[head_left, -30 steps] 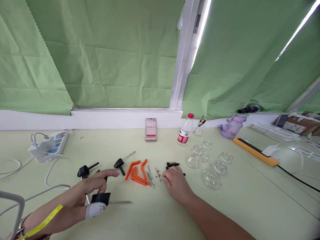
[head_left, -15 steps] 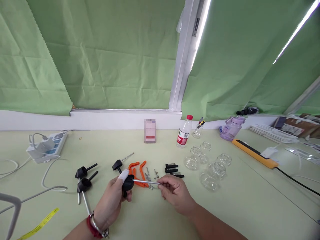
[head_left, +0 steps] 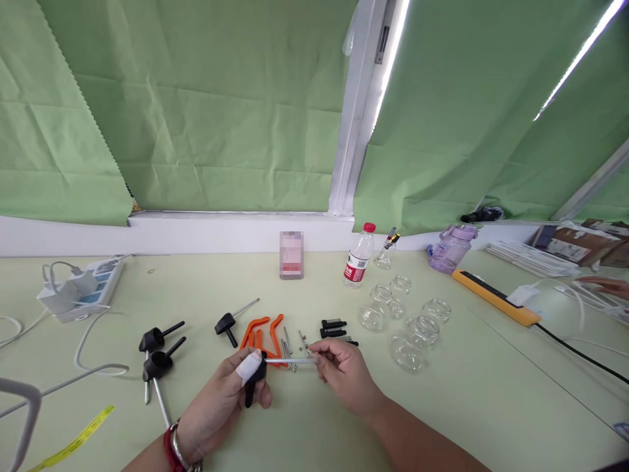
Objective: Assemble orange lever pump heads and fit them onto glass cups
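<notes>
My left hand (head_left: 213,403), with white tape round its thumb, is closed on a black plastic part (head_left: 256,379) with a stubby arm hanging down. A thin metal rod (head_left: 289,360) sticks out of that part to the right. The rod's far end is pinched between the thumb and fingers of my right hand (head_left: 350,377); the very tip is hidden. Just beyond my hands lie orange curved handles (head_left: 276,334), loose screws (head_left: 287,339) and black ribbed pieces (head_left: 333,333). A similar black part with a rod (head_left: 227,324) lies behind my left hand.
Two more black parts with rods (head_left: 158,365) lie at the left, near a white power strip (head_left: 105,282) and cables. Glass jars (head_left: 407,352) stand to the right, with a water bottle (head_left: 359,259) behind. Another person's hand (head_left: 607,285) shows at the right edge.
The black part in my left hand has tilted and shifted slightly right and down, its arm now pointing down. My right hand keeps its pinch. Another person's hand has appeared at the right edge.
</notes>
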Available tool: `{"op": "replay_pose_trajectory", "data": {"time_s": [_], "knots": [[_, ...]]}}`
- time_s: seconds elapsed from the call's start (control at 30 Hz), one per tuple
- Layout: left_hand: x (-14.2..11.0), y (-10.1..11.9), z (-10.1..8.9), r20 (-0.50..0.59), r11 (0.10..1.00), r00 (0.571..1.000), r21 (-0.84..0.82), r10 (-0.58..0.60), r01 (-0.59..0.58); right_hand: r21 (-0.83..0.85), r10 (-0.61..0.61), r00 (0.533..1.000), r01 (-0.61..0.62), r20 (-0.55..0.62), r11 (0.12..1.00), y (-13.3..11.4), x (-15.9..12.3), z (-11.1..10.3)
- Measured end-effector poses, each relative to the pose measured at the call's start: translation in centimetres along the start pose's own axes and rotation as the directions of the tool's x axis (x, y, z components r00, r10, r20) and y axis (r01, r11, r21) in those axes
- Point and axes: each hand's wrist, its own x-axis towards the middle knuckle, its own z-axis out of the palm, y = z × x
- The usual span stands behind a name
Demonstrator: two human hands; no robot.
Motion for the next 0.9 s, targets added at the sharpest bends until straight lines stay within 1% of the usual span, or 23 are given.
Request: {"op": "replay_pose_trajectory", "data": {"time_s": [0.1, 0.2, 0.27, 0.4, 0.57, 0.8, 0.9], "knots": [[0.3, 0.0, -0.6, -0.032, 0.999, 0.999, -0.052, 0.011, -0.013, 0.087, 0.104, 0.994, -0.101, -0.034, 0.991, 0.0, 0.4, -0.4], [0.4, -0.2, -0.7, -0.034, 0.999, 0.999, -0.047, 0.014, -0.016, 0.146, 0.152, 0.988, -0.145, -0.035, 0.979, 0.0, 0.6, -0.5], [0.5, -0.4, -0.5, -0.026, 1.0, 1.0, -0.024, 0.018, -0.019, 0.154, 0.162, 0.986, -0.156, -0.031, 0.976, 0.1, 0.6, -0.3], [0.5, -0.6, -0.1, -0.015, 1.0, 1.0, 0.019, 0.017, -0.016, 0.116, 0.168, 0.985, -0.163, -0.035, 0.98, 0.3, 0.6, -0.1], [0.4, -0.7, -0.2, -0.003, 0.999, 1.0, -0.045, -0.006, 0.006, 0.097, 0.174, 0.984, -0.171, -0.023, 0.98, 0.6, 0.7, -0.1], [0.4, -1.0, -0.4, 0.01, 0.997, 1.0, -0.074, -0.023, 0.024, 0.106, 0.202, 0.979, -0.199, -0.011, 0.974, 0.5, 0.5, 0.0], [0.4, -1.2, -0.5, 0.007, 0.996, 1.0, -0.09, -0.024, 0.025, 0.097, 0.194, 0.981, -0.193, -0.004, 0.976, 0.4, 0.5, 0.0]]}}
